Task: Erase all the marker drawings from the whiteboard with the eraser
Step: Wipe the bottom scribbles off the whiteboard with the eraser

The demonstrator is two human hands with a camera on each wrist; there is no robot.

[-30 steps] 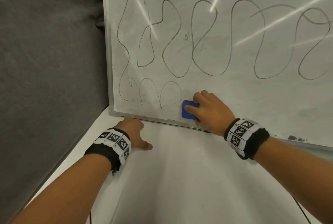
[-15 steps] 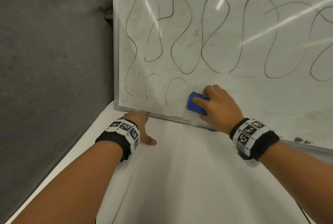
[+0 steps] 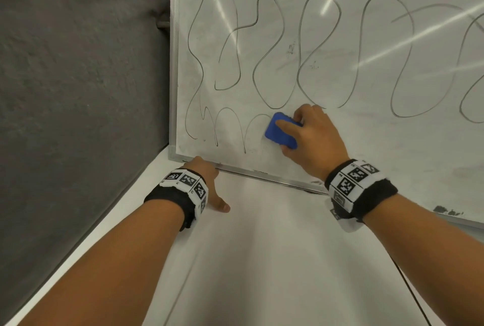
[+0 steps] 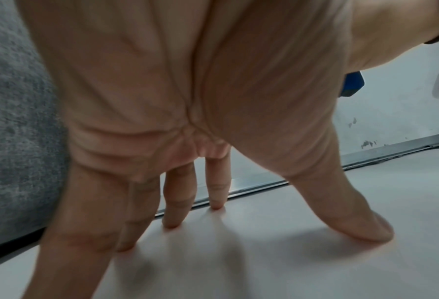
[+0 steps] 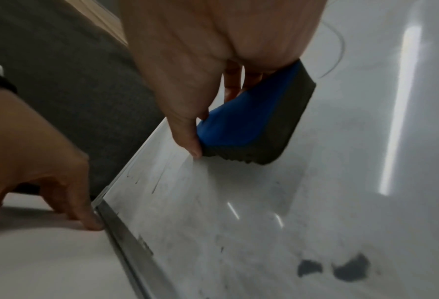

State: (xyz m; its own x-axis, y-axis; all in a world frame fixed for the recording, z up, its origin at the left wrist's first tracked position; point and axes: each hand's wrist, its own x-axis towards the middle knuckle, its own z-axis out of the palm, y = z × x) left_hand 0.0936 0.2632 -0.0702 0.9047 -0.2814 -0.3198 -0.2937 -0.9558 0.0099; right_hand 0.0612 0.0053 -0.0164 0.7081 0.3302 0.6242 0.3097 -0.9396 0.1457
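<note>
A whiteboard (image 3: 340, 142) stands upright on a white table, covered in looping black marker lines (image 3: 267, 63). My right hand (image 3: 311, 139) grips a blue eraser (image 3: 277, 131) with a dark felt face (image 5: 284, 125) and presses it on the board's lower left part, beside two small loops (image 3: 230, 126). The strip to the right of the eraser along the bottom is smudged grey. My left hand (image 3: 209, 181) rests with straight, spread fingers (image 4: 174, 202) on the table, fingertips at the board's metal bottom frame (image 4: 264, 184).
A grey fabric panel (image 3: 78, 90) rises left of the board. The white table (image 3: 262, 260) stretches toward me. Dark marker smudges (image 5: 341, 267) sit near the bottom edge at the right. A thin black cable (image 3: 411, 291) runs along the table's right side.
My right hand has slid the eraser up the board from the bottom frame, wiping the end of the small loop. The left hand stays planted at the frame.
</note>
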